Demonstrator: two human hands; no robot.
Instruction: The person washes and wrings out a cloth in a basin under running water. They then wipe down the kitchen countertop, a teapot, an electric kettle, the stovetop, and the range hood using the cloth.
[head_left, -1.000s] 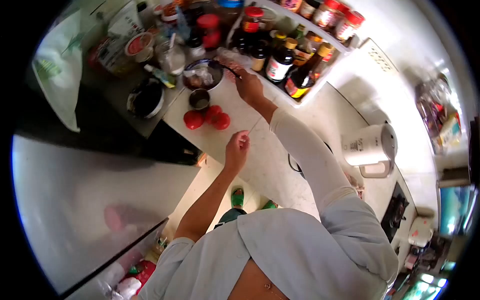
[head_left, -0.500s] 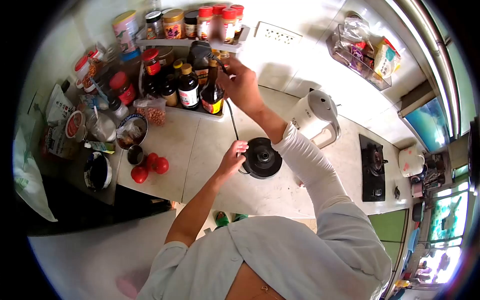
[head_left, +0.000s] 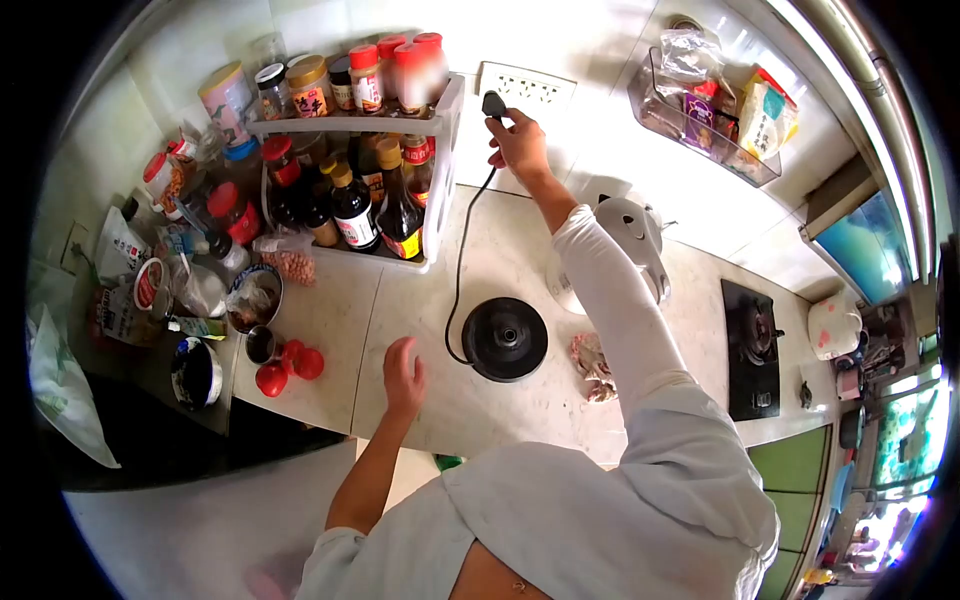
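Observation:
My right hand (head_left: 526, 150) is closed on a black plug (head_left: 494, 103) at the left end of the white wall socket panel (head_left: 545, 88). Whether the prongs are in a socket is hidden. From the plug a black cord (head_left: 461, 265) runs down to the round black kettle base (head_left: 505, 345), which lies flat on the counter. My left hand (head_left: 403, 378) is over the counter to the left of the base, open and holding nothing, with thumb and fingers apart. A white electric kettle (head_left: 635, 240) stands to the right of the base, partly behind my right forearm.
A white rack (head_left: 440, 190) of sauce bottles and jars stands left of the cord. Red tomatoes (head_left: 271, 379), a metal cup (head_left: 263, 345) and a bowl (head_left: 275, 300) sit at the left. A crumpled wrapper (head_left: 592, 365) lies by my right sleeve; a black stove (head_left: 751, 350) is farther right.
My right hand has carried the plug from in front of the bottle rack to the socket panel. My left hand has let go of the kettle base and moved left. The view has shifted slightly.

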